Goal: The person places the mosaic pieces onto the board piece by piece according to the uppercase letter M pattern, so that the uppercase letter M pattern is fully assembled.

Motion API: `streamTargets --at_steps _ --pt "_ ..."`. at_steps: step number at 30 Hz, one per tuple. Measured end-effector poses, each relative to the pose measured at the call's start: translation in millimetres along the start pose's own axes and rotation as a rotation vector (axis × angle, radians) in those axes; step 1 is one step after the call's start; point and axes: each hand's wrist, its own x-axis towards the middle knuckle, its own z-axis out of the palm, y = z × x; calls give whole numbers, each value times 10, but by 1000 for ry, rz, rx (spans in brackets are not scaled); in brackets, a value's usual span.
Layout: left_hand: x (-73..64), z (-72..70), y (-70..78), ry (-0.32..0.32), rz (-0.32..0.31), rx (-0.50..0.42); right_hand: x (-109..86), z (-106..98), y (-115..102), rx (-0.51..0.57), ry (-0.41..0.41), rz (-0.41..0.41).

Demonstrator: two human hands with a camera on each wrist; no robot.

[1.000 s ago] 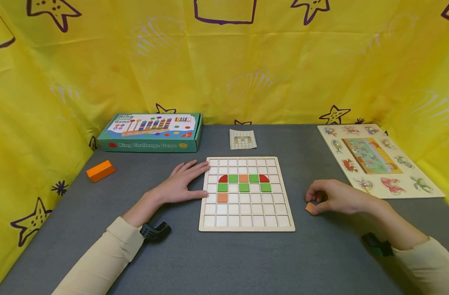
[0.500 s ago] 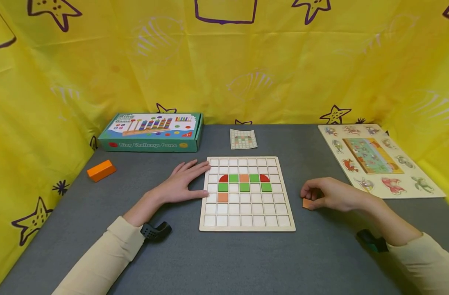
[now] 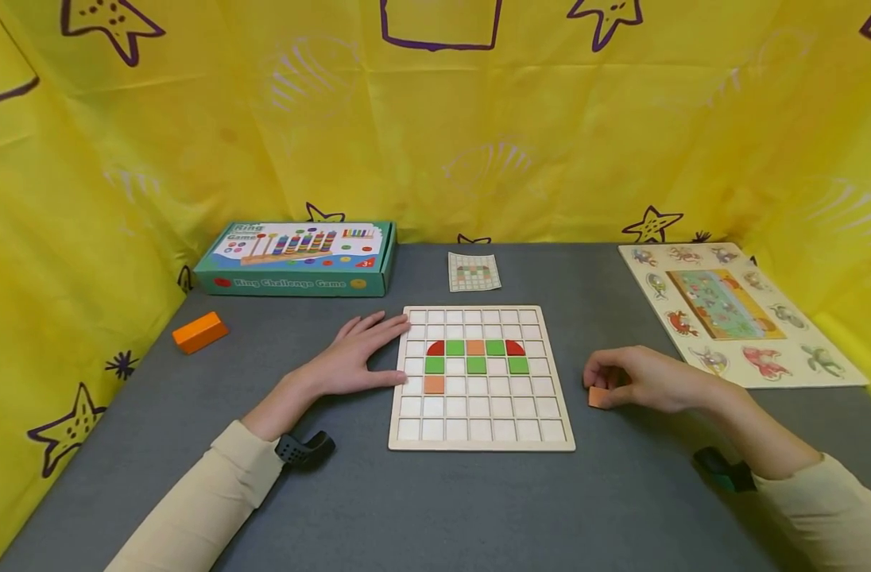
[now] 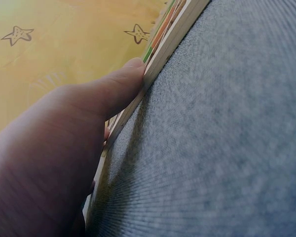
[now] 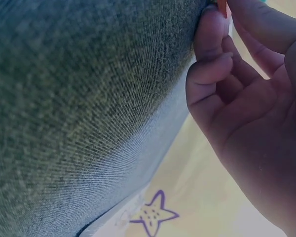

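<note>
A square wooden grid board (image 3: 481, 445) lies mid-table, with red, green and orange tiles set in some of its cells. My left hand (image 3: 355, 355) rests at the board's left edge, its fingers spread and fairly straight; in the left wrist view the thumb (image 4: 123, 84) lies against the board's rim. To the right of the board, my right hand (image 3: 639, 380) pinches an orange square tile (image 3: 598, 397) between thumb and fingers, low over the table. In the right wrist view only a sliver of that orange tile (image 5: 222, 7) shows between the fingertips.
Behind the board lies a small pattern card (image 3: 474, 273). At the back left stands a Ring Challenge Game box (image 3: 292, 282), with an orange block (image 3: 201, 332) in front of it. A sea-animal puzzle board (image 3: 753, 369) lies at the right. A yellow curtain (image 3: 435, 119) surrounds the table.
My right hand has moved slightly left with the orange tile, which has turned a little in the fingers, then stayed nearly still. My left hand keeps its place at the board.
</note>
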Motion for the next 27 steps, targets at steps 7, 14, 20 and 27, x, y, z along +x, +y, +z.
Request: streamTargets --at_steps 7,14,20,27 --pt "7 -7 -6 2 5 0 25 -19 -5 -44 3 -1" --pt "7 -15 -16 0 5 14 69 -46 -64 -52 10 13" --pt "11 -4 -18 0 3 19 137 -90 -143 -43 29 32" --pt "0 -6 -4 4 0 9 278 -103 -254 -26 50 13"
